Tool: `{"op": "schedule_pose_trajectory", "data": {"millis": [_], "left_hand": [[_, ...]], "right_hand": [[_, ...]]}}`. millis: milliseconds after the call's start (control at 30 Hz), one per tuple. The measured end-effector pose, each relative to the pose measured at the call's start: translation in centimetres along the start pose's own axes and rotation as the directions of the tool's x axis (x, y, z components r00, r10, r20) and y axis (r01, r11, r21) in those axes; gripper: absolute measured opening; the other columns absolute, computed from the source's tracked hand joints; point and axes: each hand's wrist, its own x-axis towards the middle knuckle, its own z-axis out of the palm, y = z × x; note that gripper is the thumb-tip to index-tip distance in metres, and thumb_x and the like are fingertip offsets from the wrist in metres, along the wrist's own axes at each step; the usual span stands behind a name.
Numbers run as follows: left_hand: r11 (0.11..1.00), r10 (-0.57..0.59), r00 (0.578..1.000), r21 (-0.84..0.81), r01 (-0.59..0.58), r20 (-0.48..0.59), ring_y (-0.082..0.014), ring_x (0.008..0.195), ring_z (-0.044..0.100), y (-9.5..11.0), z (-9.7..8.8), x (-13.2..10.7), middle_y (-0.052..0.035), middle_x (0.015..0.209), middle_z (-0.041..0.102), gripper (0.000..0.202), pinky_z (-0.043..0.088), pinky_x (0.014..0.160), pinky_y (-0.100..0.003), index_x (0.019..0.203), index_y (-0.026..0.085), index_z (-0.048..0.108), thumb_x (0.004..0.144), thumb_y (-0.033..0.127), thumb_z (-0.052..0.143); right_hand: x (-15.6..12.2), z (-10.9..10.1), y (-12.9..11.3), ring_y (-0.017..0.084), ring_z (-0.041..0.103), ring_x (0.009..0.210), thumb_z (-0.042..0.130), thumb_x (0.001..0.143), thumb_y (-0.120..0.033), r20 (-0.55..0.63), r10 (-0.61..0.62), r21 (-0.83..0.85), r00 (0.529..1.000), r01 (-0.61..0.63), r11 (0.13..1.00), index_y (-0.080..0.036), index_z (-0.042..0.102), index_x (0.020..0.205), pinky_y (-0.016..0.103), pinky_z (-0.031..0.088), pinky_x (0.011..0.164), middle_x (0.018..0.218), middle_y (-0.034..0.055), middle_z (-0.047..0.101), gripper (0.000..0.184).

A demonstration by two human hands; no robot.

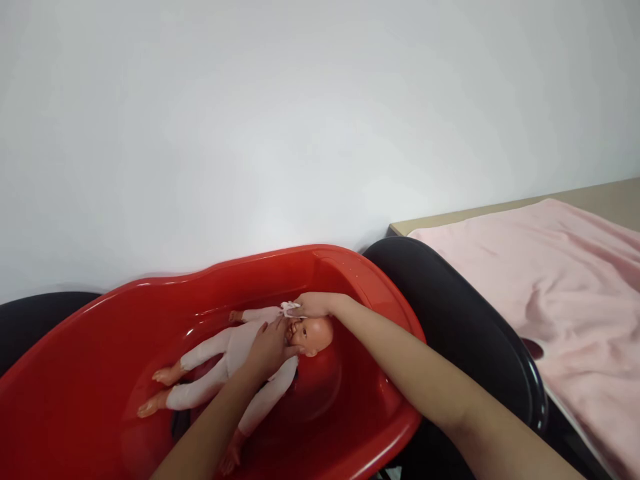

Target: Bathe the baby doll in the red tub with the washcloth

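Beige flat surface (607, 197) at right, against the white wall, spread with a rumpled pink fleece blanket (560, 280).
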Motion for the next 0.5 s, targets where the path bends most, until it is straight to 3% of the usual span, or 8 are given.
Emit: {"op": "schedule_pose_trajectory", "data": {"millis": [67,133,200,267,367,433,500], "left_hand": [[1.0,-0.01,1.0,0.0,0.01,0.005,-0.0314,0.148,0.046,0.0,0.0,0.0,-0.017,0.156,0.053,0.066,0.026,0.126,-0.053,0.15,0.017,0.045,0.09,0.035,0.066],[1.0,-0.015,1.0,-0.001,0.015,0.012,-0.0309,0.149,0.045,0.1,0.0,0.0,-0.0174,0.158,0.051,0.069,0.025,0.126,-0.053,0.153,0.017,0.041,0.09,0.034,0.065],[1.0,-0.011,1.0,0.001,0.011,0.018,-0.0305,0.149,0.045,0.1,0.1,0.0,-0.0177,0.158,0.051,0.068,0.026,0.125,-0.051,0.152,0.018,0.042,0.09,0.034,0.065],[1.0,-0.013,1.0,-0.001,0.013,0.02,-0.0301,0.148,0.046,0.2,0.0,0.0,-0.0177,0.158,0.052,0.067,0.027,0.125,-0.05,0.152,0.018,0.043,0.09,0.034,0.065],[1.0,-0.02,1.0,-0.017,0.02,0.017,-0.0296,0.148,0.046,0.2,-0.1,0.0,-0.0171,0.158,0.052,0.069,0.026,0.125,-0.05,0.152,0.017,0.041,0.09,0.034,0.065],[1.0,-0.018,1.0,-0.018,0.019,0.017,-0.0296,0.148,0.047,0.2,-0.1,0.0,-0.0167,0.158,0.052,0.069,0.026,0.125,-0.05,0.153,0.017,0.041,0.09,0.034,0.066],[1.0,-0.013,1.0,-0.015,0.013,0.016,-0.0306,0.146,0.048,0.1,-0.2,0.0,-0.0165,0.157,0.053,0.068,0.027,0.125,-0.052,0.151,0.017,0.042,0.09,0.034,0.066]], "right_hand": [[-0.4,-0.1,0.6,0.019,0.069,0.066,0.055,0.098,-0.06,0.016,0.159,0.026,0.987,-0.16,0.987,-0.013,0.074,0.1,0.026,0.052,0.062,0.082,0.0099,0.075,0.051],[-0.9,-0.5,1.3,0.023,0.068,0.056,0.049,0.101,-0.058,0.04,0.325,0.061,0.945,-0.327,0.943,-0.01,0.072,0.103,0.031,0.053,0.055,0.072,0.0113,0.073,0.054],[-1.3,-0.8,1.8,0.026,0.068,0.051,0.045,0.103,-0.055,0.045,0.4,0.074,0.915,-0.402,0.912,-0.007,0.07,0.104,0.034,0.052,0.052,0.069,0.0138,0.071,0.054],[-1.4,-1.0,1.6,0.024,0.069,0.054,0.046,0.104,-0.052,0.016,0.374,0.081,0.927,-0.374,0.924,-0.008,0.07,0.106,0.032,0.052,0.053,0.079,0.0149,0.074,0.05],[-1.4,-0.5,0.5,0.016,0.07,0.067,0.047,0.105,-0.052,-0.044,0.193,0.014,0.98,-0.193,0.981,-0.015,0.07,0.11,0.023,0.05,0.058,0.103,0.0105,0.078,0.044],[-1.6,0.1,-0.3,0.015,0.07,0.071,0.046,0.105,-0.051,-0.054,0.099,-0.1,0.994,-0.104,0.99,-0.016,0.071,0.11,0.021,0.049,0.058,0.108,0.0095,0.077,0.043],[-2.1,0.7,-1.0,0.018,0.072,0.075,0.045,0.106,-0.046,-0.067,0.092,-0.2,0.993,-0.104,0.974,-0.016,0.072,0.112,0.023,0.049,0.06,0.107,0.0107,0.078,0.041]]}}
